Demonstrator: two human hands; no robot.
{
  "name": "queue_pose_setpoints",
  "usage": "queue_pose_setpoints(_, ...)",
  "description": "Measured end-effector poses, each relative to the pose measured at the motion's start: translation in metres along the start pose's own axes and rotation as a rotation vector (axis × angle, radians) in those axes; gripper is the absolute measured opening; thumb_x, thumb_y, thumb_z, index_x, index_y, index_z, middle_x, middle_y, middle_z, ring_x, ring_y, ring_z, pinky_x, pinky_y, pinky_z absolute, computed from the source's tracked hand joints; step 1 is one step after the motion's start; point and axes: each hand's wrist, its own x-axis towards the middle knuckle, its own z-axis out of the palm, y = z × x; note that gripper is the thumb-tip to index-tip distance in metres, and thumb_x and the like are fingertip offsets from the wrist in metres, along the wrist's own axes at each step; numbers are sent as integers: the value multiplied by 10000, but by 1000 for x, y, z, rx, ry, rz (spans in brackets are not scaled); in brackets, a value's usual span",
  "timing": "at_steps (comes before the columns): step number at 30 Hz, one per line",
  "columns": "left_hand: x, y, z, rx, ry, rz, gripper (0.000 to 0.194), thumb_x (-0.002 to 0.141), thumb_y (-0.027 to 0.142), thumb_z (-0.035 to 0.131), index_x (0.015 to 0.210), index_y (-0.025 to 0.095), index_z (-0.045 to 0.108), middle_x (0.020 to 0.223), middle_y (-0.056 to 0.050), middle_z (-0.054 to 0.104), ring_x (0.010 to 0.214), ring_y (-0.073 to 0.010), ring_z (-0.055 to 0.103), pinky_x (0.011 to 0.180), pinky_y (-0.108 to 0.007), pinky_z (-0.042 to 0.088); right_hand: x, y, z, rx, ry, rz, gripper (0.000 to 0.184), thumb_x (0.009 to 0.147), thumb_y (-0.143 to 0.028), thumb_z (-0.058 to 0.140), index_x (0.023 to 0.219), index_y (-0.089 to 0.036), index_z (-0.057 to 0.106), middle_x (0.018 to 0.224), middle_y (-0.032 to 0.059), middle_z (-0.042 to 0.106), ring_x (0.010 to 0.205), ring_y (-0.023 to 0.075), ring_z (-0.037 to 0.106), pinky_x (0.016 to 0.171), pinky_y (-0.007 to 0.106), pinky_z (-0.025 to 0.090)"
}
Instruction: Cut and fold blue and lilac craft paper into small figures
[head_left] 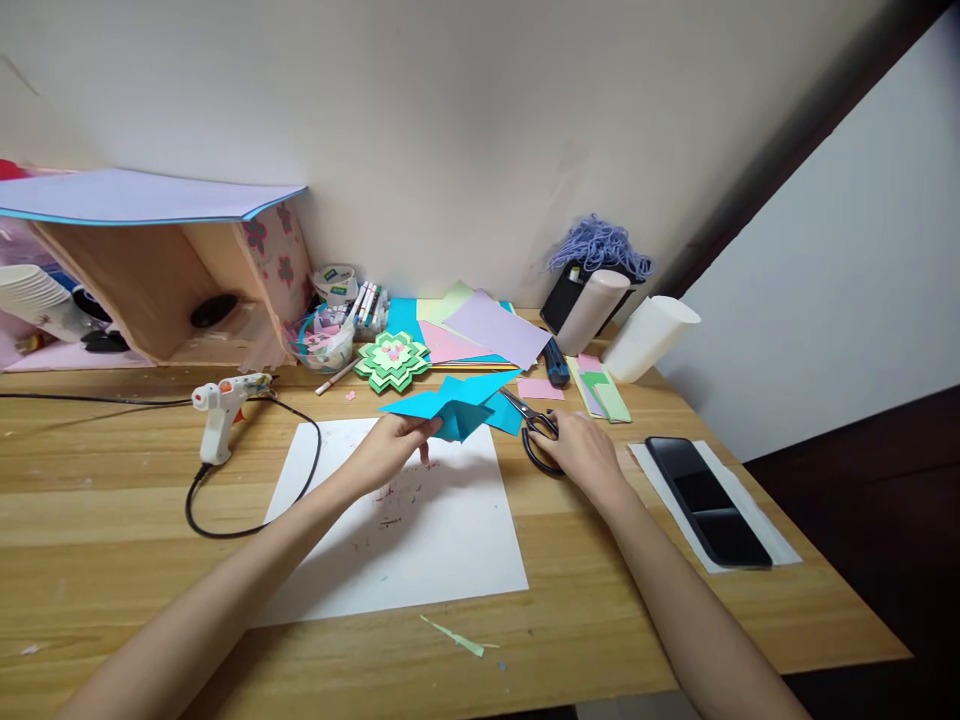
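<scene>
My left hand point(397, 447) pinches a folded piece of blue paper point(454, 402) and holds it above a white sheet point(442, 540) that carries small dark and reddish marks. Its pointed corners spread to both sides. To the right, my right hand point(581, 450) is closed at the black handles of a pair of scissors point(541, 432), whose blades point away to the upper left. Another flat blue paper piece point(504, 415) lies on the table beside the blades. Behind the folded paper sits a layered green paper flower point(392, 361) with pink bits at its centre.
A white glue gun point(220, 415) with a looping black cord stands at left. Coloured paper sheets point(495, 328), a cutter point(556, 362) and a tub of scraps point(324, 340) lie along the wall. A phone point(705, 500) rests at right. Green paper scraps point(457, 637) lie in front.
</scene>
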Motion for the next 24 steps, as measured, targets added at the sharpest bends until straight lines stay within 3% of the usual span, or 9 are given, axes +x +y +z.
queue_pose_setpoints(2,-1,0,2,-50,-87,-12,380,813,409,446,553,166,578,568,-11,558,539,-134,453,581,-257,367,0,-3,-1,157,90,-90,308,780,-413,559,910,-140,617,978,167,605,972,310,560,779,390,428)
queue_pose_setpoints(4,-2,1,5,-74,-118,11,362,811,429,454,616,160,598,645,-25,594,616,-156,507,653,-273,403,-2,-12,-3,496,105,-212,372,816,-454,510,1024,-157,596,1101,146,569,1013,263,555,854,373,428)
queue_pose_setpoints(7,-4,2,10,-57,-118,52,301,810,413,468,728,167,620,770,-41,638,760,-198,557,745,-302,425,-11,-32,-3,1062,-179,-406,446,842,-543,419,1065,-197,590,1075,86,613,1016,217,575,884,346,446)
queue_pose_setpoints(10,-7,4,16,-27,-73,85,247,811,364,481,855,188,649,886,-50,667,857,-223,573,778,-313,431,-20,-50,2,1338,-220,-293,404,731,-508,609,1001,-207,622,1008,58,659,984,220,597,881,354,458)
queue_pose_setpoints(13,-9,7,20,4,-19,109,246,805,363,507,890,198,669,981,-65,674,924,-241,576,811,-318,423,-25,-57,9,1406,-147,-152,312,713,-452,646,887,-194,654,909,53,685,886,217,623,838,365,477)
queue_pose_setpoints(16,-10,9,24,-14,17,68,325,723,448,616,910,187,669,1021,-82,669,932,-256,577,786,-317,427,-25,-56,12,1394,-83,-122,289,707,-436,653,845,-182,662,874,57,692,855,217,626,800,357,491)
queue_pose_setpoints(20,-10,9,28,-307,21,-121,500,730,575,561,989,154,633,994,-100,669,887,-240,594,735,-318,447,-26,-55,11,1376,-118,-182,285,724,-427,636,862,-180,673,902,60,696,879,221,626,800,352,496)
queue_pose_setpoints(24,-9,3,30,-570,15,-198,416,715,489,640,992,180,628,1064,-84,648,984,-230,569,805,-309,439,-33,-60,11,1416,-200,-188,260,729,-397,643,884,-192,679,917,40,700,898,213,630,818,345,493)
